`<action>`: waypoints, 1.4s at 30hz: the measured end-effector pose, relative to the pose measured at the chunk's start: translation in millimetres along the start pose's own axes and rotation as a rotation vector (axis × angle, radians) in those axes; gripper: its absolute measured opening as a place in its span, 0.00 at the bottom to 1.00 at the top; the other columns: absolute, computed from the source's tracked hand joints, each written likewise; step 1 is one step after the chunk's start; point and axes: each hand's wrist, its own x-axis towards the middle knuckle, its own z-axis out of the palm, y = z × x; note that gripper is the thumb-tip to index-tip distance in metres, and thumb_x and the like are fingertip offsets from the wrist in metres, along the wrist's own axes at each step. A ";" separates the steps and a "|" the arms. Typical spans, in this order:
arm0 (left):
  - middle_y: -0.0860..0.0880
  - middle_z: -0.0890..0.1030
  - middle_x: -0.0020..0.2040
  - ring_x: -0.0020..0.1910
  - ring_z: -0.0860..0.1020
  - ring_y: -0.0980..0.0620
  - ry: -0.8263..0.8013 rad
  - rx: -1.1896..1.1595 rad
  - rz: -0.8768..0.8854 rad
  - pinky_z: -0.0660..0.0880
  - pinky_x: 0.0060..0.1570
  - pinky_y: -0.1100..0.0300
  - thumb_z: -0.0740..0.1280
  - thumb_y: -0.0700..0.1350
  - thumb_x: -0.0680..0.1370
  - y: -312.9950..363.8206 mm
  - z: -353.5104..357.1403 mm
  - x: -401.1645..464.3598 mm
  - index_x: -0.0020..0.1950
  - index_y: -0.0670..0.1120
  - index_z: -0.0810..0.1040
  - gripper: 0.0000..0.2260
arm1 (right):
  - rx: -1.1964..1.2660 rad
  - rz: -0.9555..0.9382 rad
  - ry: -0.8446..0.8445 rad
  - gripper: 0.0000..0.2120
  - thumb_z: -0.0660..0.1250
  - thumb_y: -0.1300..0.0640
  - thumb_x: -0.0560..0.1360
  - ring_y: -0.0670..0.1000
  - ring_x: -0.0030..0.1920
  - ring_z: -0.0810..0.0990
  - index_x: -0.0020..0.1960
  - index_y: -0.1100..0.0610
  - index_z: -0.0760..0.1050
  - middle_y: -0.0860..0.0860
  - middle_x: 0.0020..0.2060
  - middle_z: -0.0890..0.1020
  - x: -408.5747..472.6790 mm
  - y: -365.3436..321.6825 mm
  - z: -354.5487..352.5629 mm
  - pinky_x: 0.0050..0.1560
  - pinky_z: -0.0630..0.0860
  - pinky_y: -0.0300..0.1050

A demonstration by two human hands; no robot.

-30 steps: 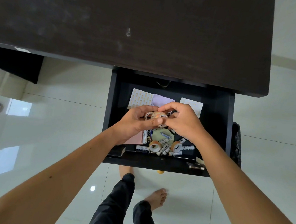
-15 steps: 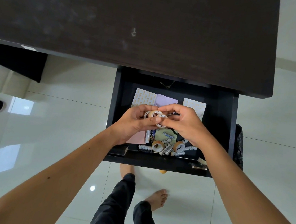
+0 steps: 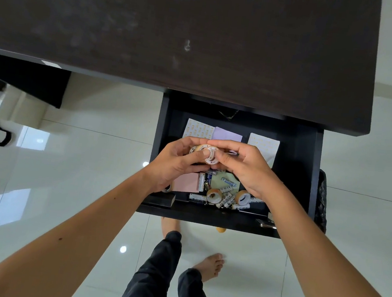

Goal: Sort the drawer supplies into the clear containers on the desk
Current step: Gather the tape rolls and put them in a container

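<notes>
Above the open black drawer (image 3: 302, 173), my left hand (image 3: 176, 165) and my right hand (image 3: 245, 167) meet around a small stack of tape rolls (image 3: 205, 153) with white cores. Both hands pinch the stack. Below them in the drawer lie two more tape rolls (image 3: 214, 195), several batteries (image 3: 227, 199), a pink note pad (image 3: 186, 183), a lilac pad (image 3: 227, 134) and patterned pads (image 3: 198, 129). No clear container is in view.
The dark desk top (image 3: 177, 31) fills the upper half, overhanging the drawer's back. A black bin (image 3: 321, 201) stands right of the drawer. My legs and bare feet (image 3: 210, 264) are on the glossy white tile floor below.
The hands have stayed together over the drawer, turning the tape rolls slightly. The view has shifted a little; the drawer's contents have not moved.
</notes>
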 end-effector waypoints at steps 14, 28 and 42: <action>0.37 0.82 0.62 0.60 0.85 0.43 0.094 0.010 0.103 0.83 0.61 0.46 0.76 0.40 0.76 27.1 -17.5 -6.8 0.66 0.40 0.78 0.19 | -0.052 -0.042 0.084 0.12 0.73 0.54 0.80 0.52 0.48 0.88 0.61 0.57 0.84 0.54 0.49 0.87 19.0 -4.2 2.7 0.52 0.84 0.45; 0.39 0.83 0.62 0.63 0.84 0.41 0.142 -0.047 0.158 0.80 0.65 0.47 0.74 0.41 0.76 43.8 -41.7 -22.8 0.65 0.43 0.80 0.17 | -1.079 -0.325 -0.021 0.24 0.76 0.51 0.77 0.52 0.56 0.68 0.72 0.42 0.79 0.46 0.53 0.72 52.2 31.1 34.1 0.61 0.70 0.48; 0.39 0.83 0.63 0.63 0.84 0.43 0.142 -0.038 0.181 0.81 0.65 0.49 0.73 0.42 0.76 41.1 -30.1 -20.0 0.68 0.41 0.77 0.20 | -0.956 -0.402 0.067 0.19 0.75 0.49 0.79 0.51 0.59 0.80 0.66 0.56 0.80 0.51 0.58 0.82 26.3 25.7 25.0 0.60 0.79 0.49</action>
